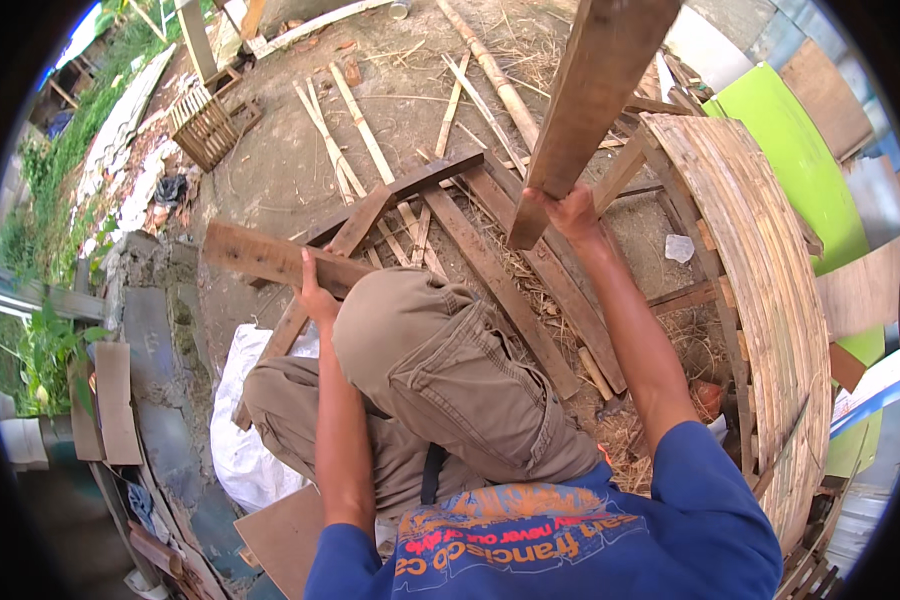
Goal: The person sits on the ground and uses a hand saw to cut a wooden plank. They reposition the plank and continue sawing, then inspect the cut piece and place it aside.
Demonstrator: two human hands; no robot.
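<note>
My right hand (570,212) grips a long brown wooden plank (600,90) near its lower end, and the plank rises steeply past the top of the view. At my raised knee, my left hand (315,293) is closed on a shorter wooden board (260,252). One finger lies along its face, while my leg hides the board's right end. Beyond my knees, a frame of dark wooden pieces (490,265) lies on the ground. A crosspiece (440,178) runs over its far ends, and an angled piece (362,222) meets it on the left.
A bamboo-slat bench (760,260) stands close on my right, with a green panel (790,160) behind it. Bamboo poles (490,70) lie ahead. A low broken wall (155,330) and white sacking (245,390) are at my left; a slatted crate (202,128) sits farther off.
</note>
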